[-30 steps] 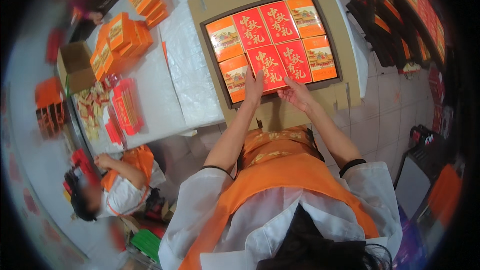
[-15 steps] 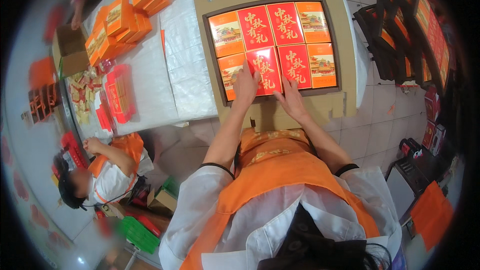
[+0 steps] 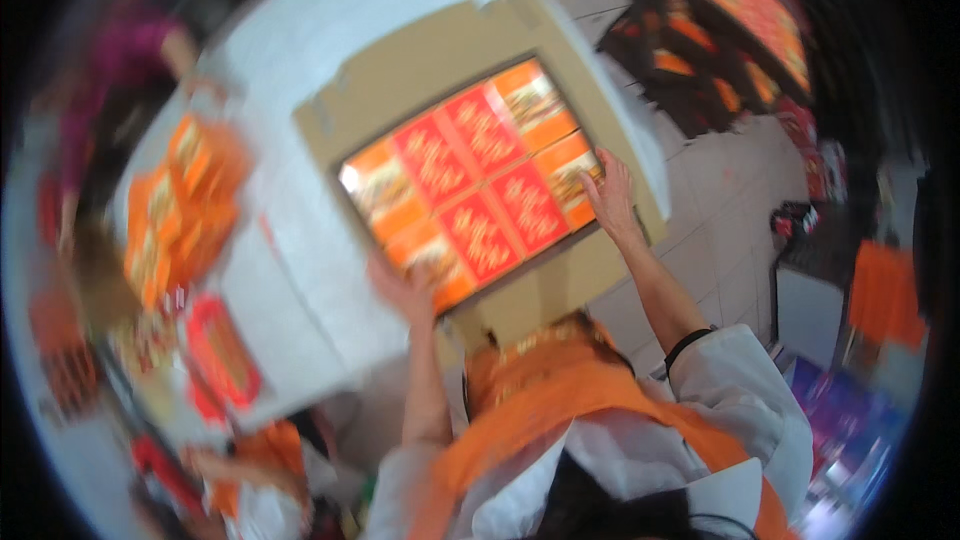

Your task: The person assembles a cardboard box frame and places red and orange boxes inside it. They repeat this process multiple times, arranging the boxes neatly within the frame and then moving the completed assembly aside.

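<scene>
A dark-rimmed tray (image 3: 525, 271) is filled with flat boxes and lies on a sheet of brown cardboard (image 3: 330, 120). Its four middle boxes, such as this red box (image 3: 478, 237), carry gold lettering. Orange boxes with a building picture, like this orange box (image 3: 530, 95), fill both ends. My right hand (image 3: 612, 198) is at the tray's right side, its thumb over an orange box and its fingers along the rim. At the near left corner, my left hand (image 3: 405, 290) touches the tray's side; its fingers are smeared by motion.
A pile of orange boxes (image 3: 180, 205) stands left on the white-covered table (image 3: 300, 280), with pink-red packets (image 3: 222, 350) nearer. Black-framed trays (image 3: 700, 50) are stacked at the far right. One co-worker's arm (image 3: 185, 55) reaches in at far left; another person (image 3: 260, 490) is at near left.
My hands have moved apart, from on the red boxes out to the tray's two sides. The whole view has swung, so the tray appears tilted and lower, and the picture is blurred.
</scene>
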{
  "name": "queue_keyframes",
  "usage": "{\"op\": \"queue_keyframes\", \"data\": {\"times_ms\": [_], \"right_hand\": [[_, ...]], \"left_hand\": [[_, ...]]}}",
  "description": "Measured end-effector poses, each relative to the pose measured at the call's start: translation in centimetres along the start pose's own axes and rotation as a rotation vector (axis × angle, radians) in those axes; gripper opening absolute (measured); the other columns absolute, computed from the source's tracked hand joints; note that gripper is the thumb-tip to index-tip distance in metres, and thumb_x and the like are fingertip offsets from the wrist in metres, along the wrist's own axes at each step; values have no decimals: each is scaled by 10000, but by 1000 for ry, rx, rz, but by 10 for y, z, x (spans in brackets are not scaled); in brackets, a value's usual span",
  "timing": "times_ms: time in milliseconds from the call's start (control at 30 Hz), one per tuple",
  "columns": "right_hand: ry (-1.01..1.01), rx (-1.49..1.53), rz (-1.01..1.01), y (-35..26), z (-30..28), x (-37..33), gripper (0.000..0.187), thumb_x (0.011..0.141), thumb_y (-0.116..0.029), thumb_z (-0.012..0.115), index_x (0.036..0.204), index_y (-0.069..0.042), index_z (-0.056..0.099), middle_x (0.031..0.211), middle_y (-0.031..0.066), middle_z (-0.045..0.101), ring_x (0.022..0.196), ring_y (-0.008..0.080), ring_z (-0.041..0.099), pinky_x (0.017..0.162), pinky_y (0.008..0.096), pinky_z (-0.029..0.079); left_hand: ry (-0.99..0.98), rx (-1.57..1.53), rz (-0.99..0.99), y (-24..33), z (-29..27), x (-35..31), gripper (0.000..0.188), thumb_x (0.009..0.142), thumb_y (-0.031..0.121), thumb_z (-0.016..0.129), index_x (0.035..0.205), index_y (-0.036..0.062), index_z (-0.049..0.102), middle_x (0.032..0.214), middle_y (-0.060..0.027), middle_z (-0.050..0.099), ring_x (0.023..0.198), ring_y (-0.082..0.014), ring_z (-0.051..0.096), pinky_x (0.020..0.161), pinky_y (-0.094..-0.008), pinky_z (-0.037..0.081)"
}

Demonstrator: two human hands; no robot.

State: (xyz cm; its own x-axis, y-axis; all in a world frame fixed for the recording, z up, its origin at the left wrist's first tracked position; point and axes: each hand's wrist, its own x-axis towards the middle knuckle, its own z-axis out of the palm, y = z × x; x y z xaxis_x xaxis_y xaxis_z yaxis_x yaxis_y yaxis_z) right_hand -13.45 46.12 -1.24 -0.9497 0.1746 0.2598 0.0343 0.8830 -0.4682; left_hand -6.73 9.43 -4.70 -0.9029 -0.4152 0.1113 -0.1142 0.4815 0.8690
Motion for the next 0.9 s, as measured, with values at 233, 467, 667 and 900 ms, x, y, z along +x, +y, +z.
{"op": "queue_keyframes", "data": {"times_ms": [233,467,667,900], "right_hand": [[-685,357,449,79,4,9,725,863,-568,514,1275,26,459,1259,229,512,1188,320,468,981,403,369],[-620,873,623,70,3,-11,554,919,-349,561,1347,-26,425,1233,109,554,1114,164,512,942,307,418],[-385,851,711,55,-25,-35,608,891,-325,606,1377,-25,397,1264,116,543,1140,175,503,970,300,397],[9,981,897,2,-56,-56,603,904,-203,587,1407,0,324,1284,122,499,1130,164,500,950,293,415]], "left_hand": [[-200,63,-269,-58,-22,-15,711,897,291,577,1399,-64,220,1368,-189,323,1208,-280,377,1015,-392,323],[-224,-117,-542,-16,-40,-5,510,940,212,504,1376,-1,347,1183,-124,517,1037,-198,507,885,-335,422],[-283,-370,-450,31,-32,25,501,946,209,505,1374,2,346,1220,-115,509,1093,-186,505,896,-323,437],[-571,-468,-276,30,2,143,489,950,198,445,1383,-11,355,1349,-117,450,1230,-206,436,1031,-340,343]]}}
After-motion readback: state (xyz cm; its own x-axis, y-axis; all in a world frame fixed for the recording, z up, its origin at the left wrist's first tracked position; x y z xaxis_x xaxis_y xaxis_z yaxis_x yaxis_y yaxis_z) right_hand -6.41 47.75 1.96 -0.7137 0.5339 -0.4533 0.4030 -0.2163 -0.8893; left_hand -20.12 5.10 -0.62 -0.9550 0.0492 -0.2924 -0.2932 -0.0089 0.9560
